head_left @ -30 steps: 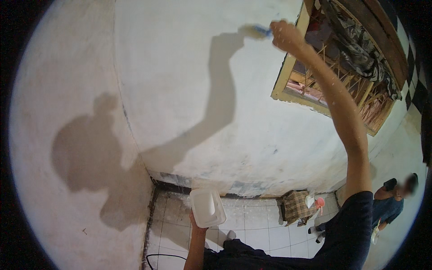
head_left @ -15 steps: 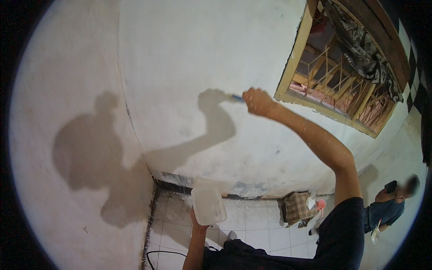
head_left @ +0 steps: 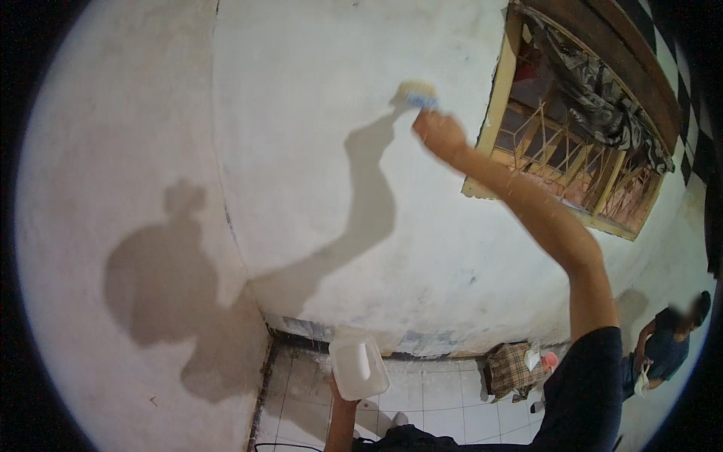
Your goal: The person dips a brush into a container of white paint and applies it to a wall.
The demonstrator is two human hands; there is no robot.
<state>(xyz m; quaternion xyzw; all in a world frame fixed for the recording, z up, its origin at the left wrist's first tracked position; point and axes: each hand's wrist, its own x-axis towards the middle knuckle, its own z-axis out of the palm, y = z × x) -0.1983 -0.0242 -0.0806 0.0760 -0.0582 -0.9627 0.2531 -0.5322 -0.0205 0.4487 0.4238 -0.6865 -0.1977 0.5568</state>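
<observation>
Whitewashed corner wall, shadows at nine o'clock. Left hand clamped under white paint tub at six o'clock. Right hand closed on paintbrush, bristles against plaster at one o'clock beside barred window. Mid-stroke, apparently; reloading likely needed next.

The person's right arm rises from the lower right, upper arm in a dark sleeve, bent slightly at the elbow, the bare forearm stretched up and to the left. The right hand is raised high, its fingers closed in a grip. The left forearm comes up from the bottom edge, the left hand held low with fingers wrapped in a hold
</observation>
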